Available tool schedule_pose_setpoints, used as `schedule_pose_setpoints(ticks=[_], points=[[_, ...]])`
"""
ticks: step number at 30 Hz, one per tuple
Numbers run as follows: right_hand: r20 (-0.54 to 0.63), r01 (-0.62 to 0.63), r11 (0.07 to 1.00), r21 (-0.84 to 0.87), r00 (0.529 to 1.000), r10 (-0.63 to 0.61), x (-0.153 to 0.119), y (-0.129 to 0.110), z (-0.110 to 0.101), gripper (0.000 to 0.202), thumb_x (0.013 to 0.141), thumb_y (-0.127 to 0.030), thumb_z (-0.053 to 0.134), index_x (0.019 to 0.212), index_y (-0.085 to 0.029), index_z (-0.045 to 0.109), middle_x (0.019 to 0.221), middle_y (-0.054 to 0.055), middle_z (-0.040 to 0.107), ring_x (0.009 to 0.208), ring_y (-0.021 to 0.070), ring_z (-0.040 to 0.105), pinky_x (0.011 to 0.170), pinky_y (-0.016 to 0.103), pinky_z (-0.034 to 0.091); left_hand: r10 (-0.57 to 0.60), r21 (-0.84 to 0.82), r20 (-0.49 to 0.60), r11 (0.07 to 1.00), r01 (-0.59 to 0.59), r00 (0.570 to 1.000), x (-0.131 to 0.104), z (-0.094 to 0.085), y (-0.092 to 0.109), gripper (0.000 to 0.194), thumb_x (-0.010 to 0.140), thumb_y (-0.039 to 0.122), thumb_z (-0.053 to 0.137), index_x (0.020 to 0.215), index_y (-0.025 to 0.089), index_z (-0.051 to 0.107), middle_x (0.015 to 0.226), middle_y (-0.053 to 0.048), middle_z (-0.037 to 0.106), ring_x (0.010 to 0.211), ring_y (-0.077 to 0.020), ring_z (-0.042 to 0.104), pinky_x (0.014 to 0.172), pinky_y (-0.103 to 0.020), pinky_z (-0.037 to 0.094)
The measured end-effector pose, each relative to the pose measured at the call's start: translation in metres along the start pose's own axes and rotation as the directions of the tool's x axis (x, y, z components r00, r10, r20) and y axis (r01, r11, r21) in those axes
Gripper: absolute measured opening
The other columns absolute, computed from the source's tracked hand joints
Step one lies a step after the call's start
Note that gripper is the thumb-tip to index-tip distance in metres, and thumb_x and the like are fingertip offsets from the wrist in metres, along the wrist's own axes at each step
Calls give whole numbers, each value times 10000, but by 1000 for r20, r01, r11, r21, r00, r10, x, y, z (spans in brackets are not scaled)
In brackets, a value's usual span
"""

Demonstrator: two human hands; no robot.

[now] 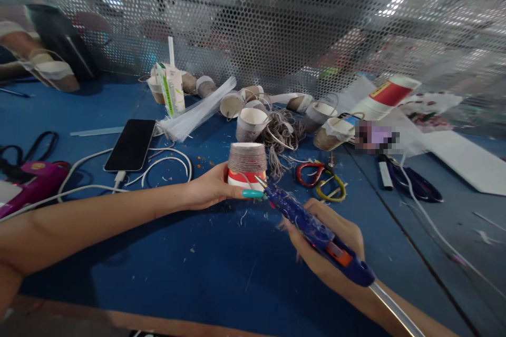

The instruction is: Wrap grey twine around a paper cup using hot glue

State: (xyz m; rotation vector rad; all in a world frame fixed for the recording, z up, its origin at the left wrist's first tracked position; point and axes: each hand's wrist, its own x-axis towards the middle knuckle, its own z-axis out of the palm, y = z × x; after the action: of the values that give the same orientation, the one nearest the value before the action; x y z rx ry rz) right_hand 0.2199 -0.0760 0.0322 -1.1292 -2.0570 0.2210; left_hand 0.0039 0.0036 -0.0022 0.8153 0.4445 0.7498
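My left hand (211, 187) is closed round a red and white paper cup (248, 166), its thumb with a long turquoise nail lying across the front. Grey-brown twine (248, 158) is wound round the upper part of the cup, and a loose strand hangs over the red band. In my right hand (328, 237) is a blue hot glue gun (312, 229), with a clear glue stick (395, 308) running out of its back end. The metal nozzle points at the cup's lower side, very close to the strand; whether it touches I cannot tell.
Behind the cup lie a heap of twine (282, 134), several twine-wrapped cups (252, 125) and a bundle of clear glue sticks (201, 110). To the left are a phone (131, 145) with a white cable and a magenta glue gun (39, 181). Scissors (322, 179) lie right of the cup.
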Motion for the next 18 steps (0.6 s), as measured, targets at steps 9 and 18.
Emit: schedule_pose_setpoints(ticks=[9,18], points=[[46,-29,1000,-3,999,29,-1,2,1,195,804,-155,607,650,-227,513,587,-33,522,483,99,495,450,242,406,26,56,79,998,-30,997,-1,-2,-3,522,602,80,847,1076,136,636,1005,-60,703,911,-154,668,876,-288,495],[66,-86,996,-4,994,86,-2,-1,0,187,791,-147,587,643,-233,513,559,-37,516,454,99,481,433,241,394,-8,63,35,998,6,999,-2,-1,-2,560,592,126,875,1082,145,606,1001,-53,696,899,-154,668,867,-307,502]])
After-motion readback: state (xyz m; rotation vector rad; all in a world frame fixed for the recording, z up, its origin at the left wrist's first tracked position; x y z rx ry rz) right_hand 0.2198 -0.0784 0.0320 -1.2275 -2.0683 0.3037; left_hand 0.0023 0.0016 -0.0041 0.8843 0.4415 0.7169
